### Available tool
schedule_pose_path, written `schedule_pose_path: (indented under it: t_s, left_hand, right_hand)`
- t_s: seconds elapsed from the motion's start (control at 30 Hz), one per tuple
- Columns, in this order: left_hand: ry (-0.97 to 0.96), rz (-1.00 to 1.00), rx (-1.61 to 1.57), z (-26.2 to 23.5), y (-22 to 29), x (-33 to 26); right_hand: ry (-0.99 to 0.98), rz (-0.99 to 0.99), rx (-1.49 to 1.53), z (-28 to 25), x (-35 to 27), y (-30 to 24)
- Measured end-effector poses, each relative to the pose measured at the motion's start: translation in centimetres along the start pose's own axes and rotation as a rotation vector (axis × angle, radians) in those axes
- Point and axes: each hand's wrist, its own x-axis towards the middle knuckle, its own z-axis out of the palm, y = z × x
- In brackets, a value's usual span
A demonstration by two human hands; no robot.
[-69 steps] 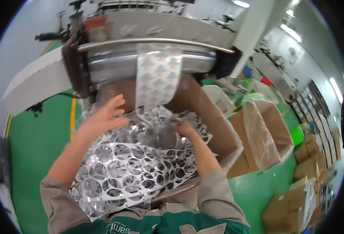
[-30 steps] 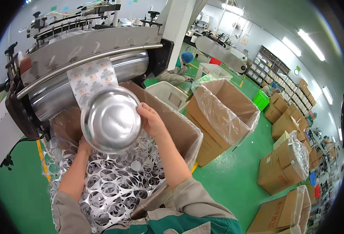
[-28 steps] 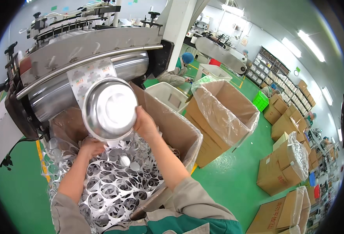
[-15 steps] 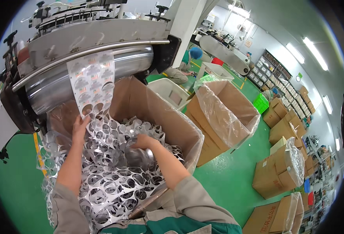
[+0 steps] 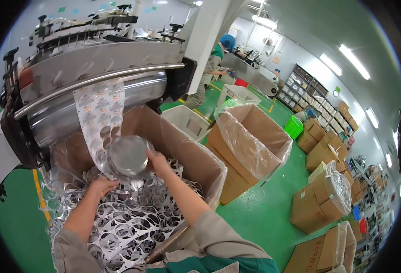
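In my right hand (image 5: 157,162) is a stack of round silvery foil discs (image 5: 128,157), held by its right side and blurred by motion. It hangs above the scrap, in front of the lower end of a printed foil strip (image 5: 101,107) that comes down from a metal roller (image 5: 152,86). My left hand (image 5: 102,185) is below and left of the stack, its fingers closed on the perforated foil scrap (image 5: 132,218); the fingertips are partly hidden. This scrap, full of round holes, heaps up in a plastic-lined cardboard box (image 5: 182,141) under the roller.
Right of my box stands another lined carton (image 5: 237,159), with a white bin (image 5: 189,120) behind it. Several cartons (image 5: 318,204) line the right side of the green floor. Beyond the machine's pillar (image 5: 209,45), a person in a blue cap (image 5: 227,42) is standing.
My right hand has lifted the disc stack out of the scrap, up and left to the strip. My left hand has moved down from the strip's edge. The far person has risen from a crouch.
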Motion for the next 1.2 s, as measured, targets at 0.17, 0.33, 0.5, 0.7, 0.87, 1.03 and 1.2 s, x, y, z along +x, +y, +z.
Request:
schedule_pose_path:
  t_s: [0.17,0.33,0.5,0.7,0.87,1.03,1.2]
  left_hand:
    - [0.616,0.307,0.310,0.4,4.6,-2.7]
    - [0.495,0.475,-0.077,-7.0,2.7,2.1]
    - [0.615,0.177,0.357,-3.0,0.9,2.0]
    - [0.506,0.217,0.347,-2.6,1.4,0.2]
    - [0.502,-0.002,0.970,-2.1,1.4,0.8]
    - [0.463,0.000,0.849,-1.3,1.1,0.7]
    - [0.318,-0.069,1.148,-2.1,-2.6,3.0]
  right_hand:
    - [-0.315,0.102,-1.217,-4.3,0.3,8.7]
    - [-0.402,-0.062,-1.308,-0.6,-3.2,0.0]
    - [-0.225,-0.376,-1.059,-1.9,-7.2,-8.7]
    - [-0.372,-0.342,0.656,1.4,-5.5,-8.8]
    - [0.004,-0.109,-0.999,-0.5,-2.9,0.7]
    - [-0.194,-0.355,-1.232,-1.5,-5.3,-5.1]
    - [-0.331,-0.334,0.373,2.5,-8.6,-10.8]
